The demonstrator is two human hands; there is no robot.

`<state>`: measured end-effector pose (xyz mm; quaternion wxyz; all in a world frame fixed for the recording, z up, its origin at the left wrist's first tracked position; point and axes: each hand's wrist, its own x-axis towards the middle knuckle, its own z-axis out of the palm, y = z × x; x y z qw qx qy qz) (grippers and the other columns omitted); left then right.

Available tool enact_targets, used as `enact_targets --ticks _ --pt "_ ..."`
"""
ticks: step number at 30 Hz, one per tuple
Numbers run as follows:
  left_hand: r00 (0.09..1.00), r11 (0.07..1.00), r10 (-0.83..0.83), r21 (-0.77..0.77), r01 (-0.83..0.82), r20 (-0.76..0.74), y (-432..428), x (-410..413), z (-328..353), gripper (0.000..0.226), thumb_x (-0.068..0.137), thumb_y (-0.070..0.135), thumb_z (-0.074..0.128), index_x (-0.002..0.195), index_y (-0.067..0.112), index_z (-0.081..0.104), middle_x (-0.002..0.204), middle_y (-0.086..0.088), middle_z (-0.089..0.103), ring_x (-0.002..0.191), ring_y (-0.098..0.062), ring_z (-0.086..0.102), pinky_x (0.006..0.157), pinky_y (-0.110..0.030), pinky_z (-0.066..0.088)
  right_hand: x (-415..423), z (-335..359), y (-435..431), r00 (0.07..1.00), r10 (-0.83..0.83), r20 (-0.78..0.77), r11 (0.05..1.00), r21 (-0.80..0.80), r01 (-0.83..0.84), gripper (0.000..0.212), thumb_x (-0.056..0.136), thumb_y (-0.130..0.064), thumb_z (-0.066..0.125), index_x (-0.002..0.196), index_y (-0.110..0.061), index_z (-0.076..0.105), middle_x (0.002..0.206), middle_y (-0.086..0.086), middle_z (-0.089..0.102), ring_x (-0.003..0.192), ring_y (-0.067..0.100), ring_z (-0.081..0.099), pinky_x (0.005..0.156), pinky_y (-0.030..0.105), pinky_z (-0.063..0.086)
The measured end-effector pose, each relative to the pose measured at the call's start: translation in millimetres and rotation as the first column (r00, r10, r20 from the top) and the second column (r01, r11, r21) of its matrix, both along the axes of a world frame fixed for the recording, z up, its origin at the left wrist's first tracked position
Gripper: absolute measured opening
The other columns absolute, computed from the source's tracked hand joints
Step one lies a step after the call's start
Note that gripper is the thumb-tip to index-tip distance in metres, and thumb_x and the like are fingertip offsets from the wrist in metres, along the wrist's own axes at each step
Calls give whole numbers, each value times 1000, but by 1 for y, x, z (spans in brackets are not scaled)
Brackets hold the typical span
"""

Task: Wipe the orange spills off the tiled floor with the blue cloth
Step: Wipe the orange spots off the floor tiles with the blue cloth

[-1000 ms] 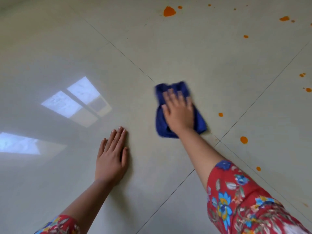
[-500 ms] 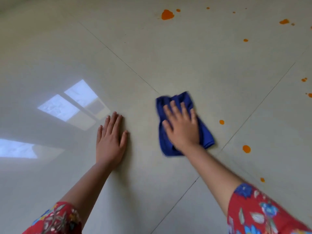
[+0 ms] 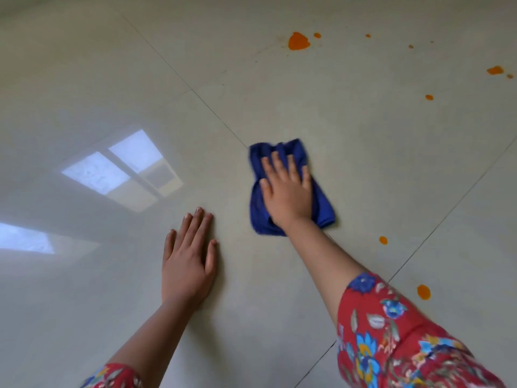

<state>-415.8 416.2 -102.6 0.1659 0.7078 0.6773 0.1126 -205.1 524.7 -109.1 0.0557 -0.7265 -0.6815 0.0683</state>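
Head view: right hand (image 3: pixel 286 191), fingers straight, presses flat on the blue cloth (image 3: pixel 323 208); left hand (image 3: pixel 188 261) lies flat, fingers straight, on the tiled floor (image 3: pixel 363 163). The cloth lies mid-floor beside a grout line (image 3: pixel 212 113), its long axis running near to far.

Deep blue cloth (image 3: pixel 323 208); bright orange spills (image 3: pixel 298 42) on pale beige glossy floor tiles (image 3: pixel 363 135); thin dark grout lines (image 3: pixel 218 115); red sleeves (image 3: pixel 391 340) patterned with blue, yellow and white flowers.
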Motion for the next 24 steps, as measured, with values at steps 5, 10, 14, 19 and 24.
enact_targets --ticks 5,10,14,19,24 --pt "1000 1000 15 -4 -15 9 -1 0 3 55 96 40 23 151 36 21 159 18 13 146 0 1 120 -31 2 2 1 -100 922 386 33 922 10 -386 54 97 -44 31 150 -32 31 158 -9 27 145 20 27 117 46 18" --pt "1000 1000 22 0 -22 13 0 2 4 56 95 39 24 151 35 20 159 18 12 147 -1 1 120 -31 1 76 1 -67 991 -96 93 995 21 94 55 96 -46 23 148 -30 35 156 -7 31 143 23 33 114 49 20" --pt "1000 1000 1 -7 -1 2 -1 0 4 56 95 39 23 151 35 20 159 17 11 147 -1 0 120 -31 2 27 3 -29 996 -85 39 996 9 85 59 94 -47 19 149 -31 33 158 -5 29 145 25 27 116 50 14" --pt "1000 1000 -4 12 4 0 1 -1 2 54 97 40 24 151 36 21 158 18 12 146 0 1 121 -32 4 24 2 -135 856 515 34 857 -13 -515 53 98 -45 34 150 -38 28 160 -12 21 147 18 20 117 47 15" --pt "1000 999 2 46 -2 0 -2 0 1 55 96 36 28 150 32 25 158 14 15 147 -3 7 121 -34 6 99 1 -129 959 232 165 972 -7 -234 52 99 -45 27 150 -37 28 158 -10 27 145 21 29 115 50 17"
